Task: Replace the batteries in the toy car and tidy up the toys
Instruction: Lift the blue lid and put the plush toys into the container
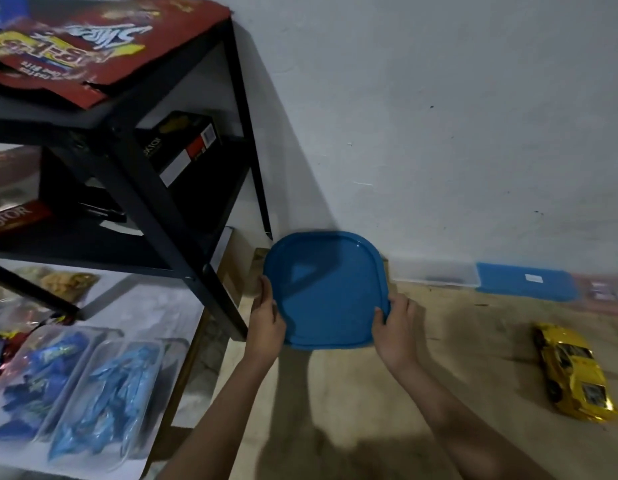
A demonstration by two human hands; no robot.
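Both hands are on the blue lid [328, 292] right now. The left hand [266, 323] grips its left edge and the right hand [395, 327] pinches the right edge, thumb on top. The lid sits close to the wall, just beside the leg of the black shelf [182, 216]. Whether a box hangs under it cannot be told from here; only the top face shows.

And the toy car [574, 372]? The yellow car lies well apart to the right on the wooden surface [335, 410], on its wheels, with neither hand near it. No batteries or open hatch can be seen, so whether the battery swap is done cannot be told.

This looks like the tidying stage, and it looks unfinished. The car is out in the open. A clear box [435, 271] and a second blue lid [525, 280] lie side by side against the wall, apart from one another. On the lower shelf at the left, packaged blue toys [103, 386] lie in a row. By this view, the car, the clear box and the second lid are all yet to be stowed.
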